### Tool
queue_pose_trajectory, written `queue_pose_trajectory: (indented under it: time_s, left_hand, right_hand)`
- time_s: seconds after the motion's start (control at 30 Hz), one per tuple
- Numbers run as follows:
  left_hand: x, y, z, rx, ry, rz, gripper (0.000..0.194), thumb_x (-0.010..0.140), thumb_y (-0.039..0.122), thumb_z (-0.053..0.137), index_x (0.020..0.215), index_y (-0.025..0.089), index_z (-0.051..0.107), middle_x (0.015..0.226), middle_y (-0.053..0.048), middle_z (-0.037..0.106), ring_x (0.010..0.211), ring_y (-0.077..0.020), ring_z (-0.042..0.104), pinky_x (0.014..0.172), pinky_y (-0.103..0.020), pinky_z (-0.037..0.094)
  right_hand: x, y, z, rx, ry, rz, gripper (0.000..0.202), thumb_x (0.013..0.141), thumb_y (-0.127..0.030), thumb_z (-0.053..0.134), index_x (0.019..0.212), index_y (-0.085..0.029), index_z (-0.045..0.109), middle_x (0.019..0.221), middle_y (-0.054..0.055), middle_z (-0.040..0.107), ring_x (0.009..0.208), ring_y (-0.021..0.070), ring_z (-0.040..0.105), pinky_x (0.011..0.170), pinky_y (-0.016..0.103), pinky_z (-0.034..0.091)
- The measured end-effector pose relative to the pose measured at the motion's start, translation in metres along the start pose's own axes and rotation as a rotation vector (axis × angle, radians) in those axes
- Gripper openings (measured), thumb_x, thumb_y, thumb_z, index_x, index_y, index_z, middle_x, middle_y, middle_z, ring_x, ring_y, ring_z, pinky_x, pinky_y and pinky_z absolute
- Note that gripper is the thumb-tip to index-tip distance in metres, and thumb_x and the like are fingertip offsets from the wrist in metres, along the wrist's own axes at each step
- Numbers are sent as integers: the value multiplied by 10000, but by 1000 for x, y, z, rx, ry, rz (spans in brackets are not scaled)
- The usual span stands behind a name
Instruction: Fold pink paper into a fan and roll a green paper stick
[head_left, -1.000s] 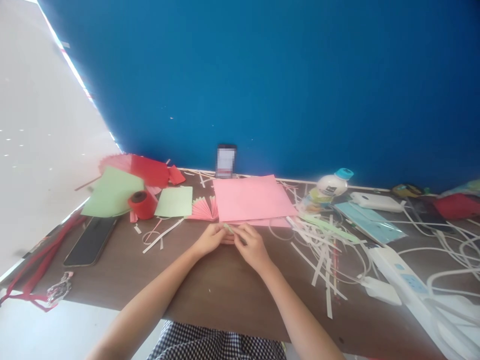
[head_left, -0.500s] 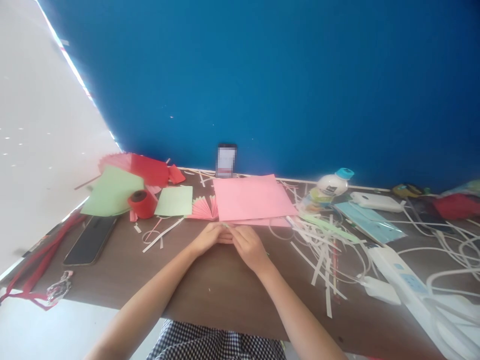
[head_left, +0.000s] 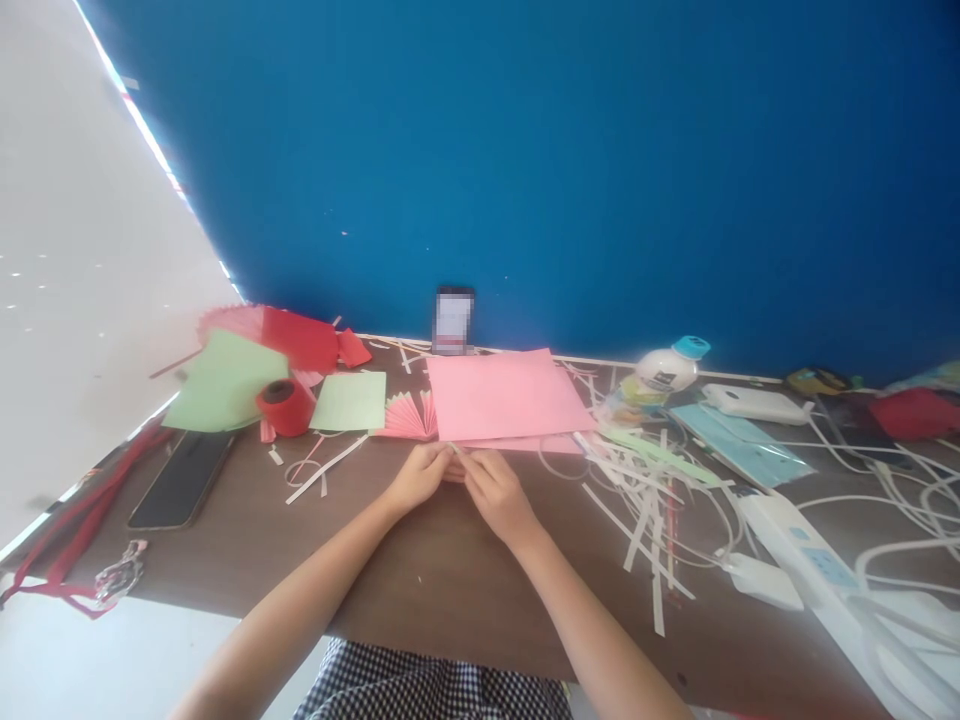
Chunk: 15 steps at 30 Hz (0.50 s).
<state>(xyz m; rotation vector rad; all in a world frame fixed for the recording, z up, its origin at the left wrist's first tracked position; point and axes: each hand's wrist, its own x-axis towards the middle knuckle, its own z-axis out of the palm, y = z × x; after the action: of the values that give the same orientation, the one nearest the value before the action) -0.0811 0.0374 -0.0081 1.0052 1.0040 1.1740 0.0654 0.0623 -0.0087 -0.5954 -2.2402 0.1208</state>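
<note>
My left hand and my right hand meet over the middle of the table, fingertips together. Both are closed in a pinch on a small piece of light green paper, mostly hidden by the fingers. Just beyond them lies a stack of pink paper sheets. A pleated pink paper fan sits to the left of that stack, beside a light green paper square.
At left are a red thread spool, a green sheet and a dark phone. Tangled paper strips, a white bottle and a power strip with cables occupy the right. Another phone leans against the blue wall.
The fingertips have shifted slightly and a bit more of the green paper shows between them. The other things look the same.
</note>
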Motion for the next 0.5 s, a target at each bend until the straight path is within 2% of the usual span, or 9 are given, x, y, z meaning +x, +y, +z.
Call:
queue_pose_trajectory:
  time_s: [0.13,0.27,0.37,0.5]
  left_hand:
    - [-2,4,0,-4,6,-1,366,750,414,492,915,108,608,761,-63,673,769,-230,634,723,-371,500]
    - [-3,4,1,9,17,22,382,744,446,496,872,105,611,779,-58,673,767,-224,631,716,-349,504]
    - [0,0,0,54,94,49,431,737,504,475,869,116,608,744,-54,674,740,-230,635,674,-341,510]
    - [3,-3,-2,114,141,116,456,754,519,441,909,128,616,784,-67,679,760,-231,634,689,-336,501]
  right_hand:
    - [0,0,1,-93,-37,-61,340,836,-111,372,1142,-157,512,817,92,585,778,203,528,701,373,475]
    - [-1,-3,3,-103,-63,-50,287,835,-115,387,1057,-147,567,816,107,600,783,215,542,692,382,473]
    - [1,-5,3,20,-35,67,292,848,-140,369,1067,-171,560,850,100,601,812,200,553,722,362,480]
    - [2,-1,-2,321,-11,369,238,844,-234,406,1005,-211,580,922,73,611,817,173,582,740,330,494]
